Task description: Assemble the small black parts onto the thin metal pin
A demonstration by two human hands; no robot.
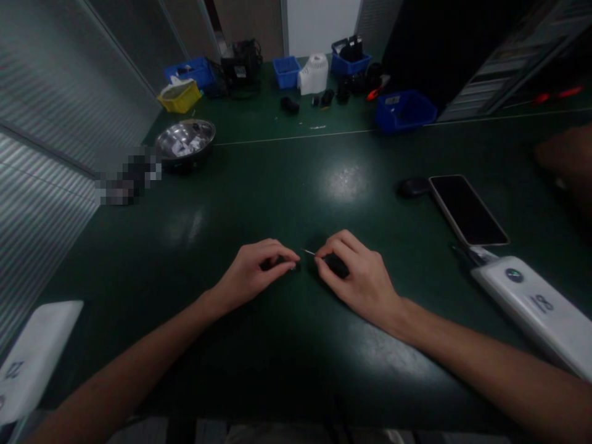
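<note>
Two bare hands fill the middle of my feed, with one item at each. On the left hand [252, 268], thumb and forefinger are brought together on one small dark piece [298, 266], too small for me to name from here. The right hand [363, 274] has its fingers clamped around one tool [336, 265], black-handled with a thin metal shaft; its tip points at the left fingertips, near but apart.

Out to my right I count one black mouse [413, 187], just beside one phone [469, 209] with a dark screen, then one white block [536, 308] with handwritten marks and a cable at its far end. A second white block [41, 354] sits at the left edge. Part of another person [568, 157] shows blurred at the right border.

Toward the back I get one metal bowl [185, 122] holding white pieces [187, 146], one yellow bin [180, 98], four blue bins [406, 114], one white vented cover [314, 75], one black machine [240, 65], and several small black parts [290, 105] I can't count cleanly.

One glossy green tabletop [259, 191] carries a thin pale line across it. The room reads dim: ribbed wall [50, 154] on the left, white panel [321, 24] behind, shelves [499, 68] at right
</note>
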